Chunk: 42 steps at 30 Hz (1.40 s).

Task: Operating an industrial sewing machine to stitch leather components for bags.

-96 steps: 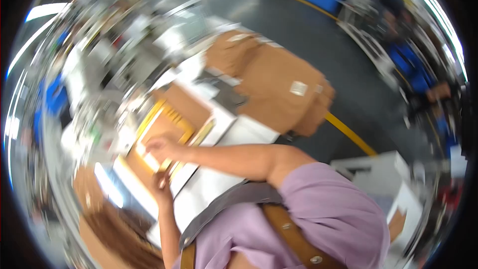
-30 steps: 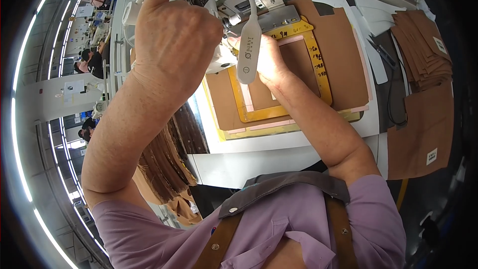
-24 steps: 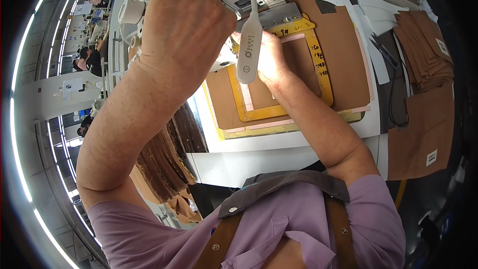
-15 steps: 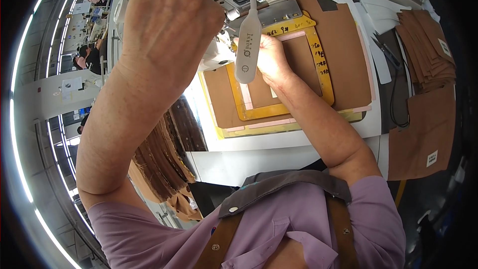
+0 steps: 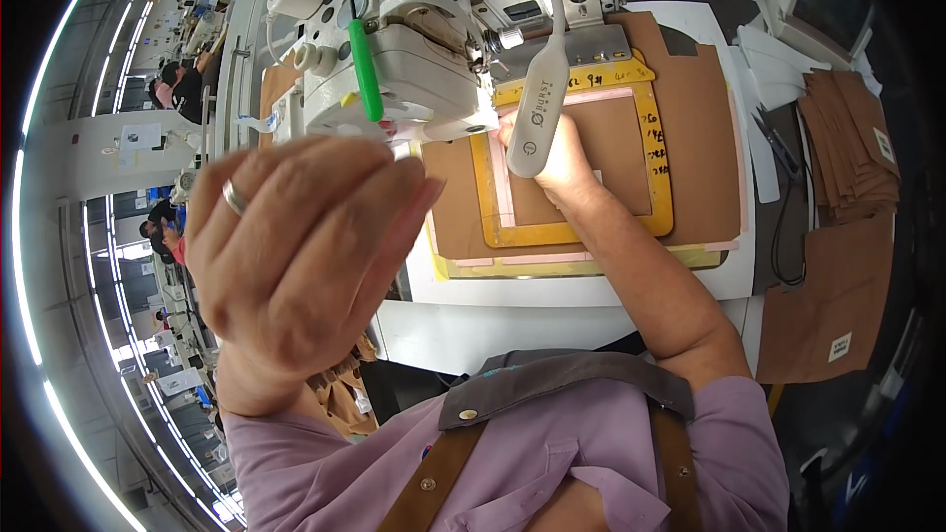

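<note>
My left hand (image 5: 305, 246) is raised close to the camera in front of a white sewing machine (image 5: 394, 79). Its fingers are bent and pressed together; anything between the fingertips is too small to tell. My right hand (image 5: 554, 160) reaches under the machine head beside the needle area, its fingers curled. A white lamp (image 5: 540, 108) on a bent neck covers part of it, so what it pinches is hidden. Beneath that hand lies a yellow frame (image 5: 662, 177) with handwritten marks, clamped at the back, over brown sheet material (image 5: 702, 128).
A green-handled screwdriver (image 5: 365, 69) stands against the machine head. To the right lie dark snips (image 5: 778, 145), a black cable (image 5: 778, 246) and stacked brown pieces (image 5: 847, 138). A larger brown piece (image 5: 818, 320) hangs near the right edge. Other people sit far left.
My left hand has come down and back from the top of the machine, uncovering the machine head and green screwdriver. My right hand stays near the needle; the view has shifted slightly.
</note>
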Each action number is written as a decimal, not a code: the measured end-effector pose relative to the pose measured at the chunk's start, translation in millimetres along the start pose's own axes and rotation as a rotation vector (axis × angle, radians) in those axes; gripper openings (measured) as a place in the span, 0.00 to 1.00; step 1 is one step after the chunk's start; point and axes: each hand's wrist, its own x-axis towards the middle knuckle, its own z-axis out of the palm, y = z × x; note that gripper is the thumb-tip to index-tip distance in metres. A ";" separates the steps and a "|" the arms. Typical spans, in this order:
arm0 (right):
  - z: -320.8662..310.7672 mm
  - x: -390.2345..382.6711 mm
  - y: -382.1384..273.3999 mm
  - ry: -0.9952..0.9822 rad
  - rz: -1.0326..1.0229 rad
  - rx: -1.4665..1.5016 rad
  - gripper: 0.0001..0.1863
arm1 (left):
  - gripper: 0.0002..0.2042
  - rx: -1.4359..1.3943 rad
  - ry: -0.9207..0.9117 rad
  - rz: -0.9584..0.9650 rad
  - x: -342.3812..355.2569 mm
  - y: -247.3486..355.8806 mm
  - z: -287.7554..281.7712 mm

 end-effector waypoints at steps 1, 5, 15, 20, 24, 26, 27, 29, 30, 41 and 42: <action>1.4 -1.7 -0.5 -0.007 -0.002 -0.002 0.05 | 0.09 -0.018 -0.012 -0.050 -9.3 6.1 -6.1; -2.7 -12.8 -0.3 -0.081 0.026 -0.229 0.08 | 0.08 -0.161 -0.086 -0.236 -49.7 21.2 4.1; -15.2 -42.9 -5.5 -0.163 0.009 -0.484 0.09 | 0.12 -0.816 -0.022 -0.854 -109.0 58.0 144.3; -39.6 -52.5 -11.4 -0.017 -0.086 -0.281 0.08 | 0.16 -0.789 -0.094 -0.755 -98.1 71.9 154.8; -69.2 -32.8 -29.3 0.010 -0.095 -0.126 0.06 | 0.30 -0.735 -0.128 -0.643 -105.6 75.6 175.8; -65.1 -22.9 -36.8 -0.008 -0.146 -0.042 0.06 | 0.31 -0.868 -0.138 -0.700 -98.2 80.3 185.8; -60.3 -17.5 -39.2 -0.017 -0.091 0.128 0.06 | 0.32 -0.850 -0.157 -0.684 -96.5 79.8 188.4; -58.5 -7.4 -41.5 -0.062 -0.007 0.390 0.07 | 0.32 -0.880 -0.134 -0.643 -86.0 85.5 188.6; -59.0 1.8 -38.0 -0.060 -0.009 0.391 0.07 | 0.32 -0.908 -0.108 -0.609 -82.6 87.6 188.8; -57.3 -13.7 -35.2 -0.034 -0.102 -0.461 0.08 | 0.25 -0.819 -0.166 -0.632 -123.1 89.9 182.3; -59.3 -24.3 -36.6 -0.059 -0.030 -0.501 0.10 | 0.25 -0.838 -0.159 -0.636 -123.2 90.8 178.3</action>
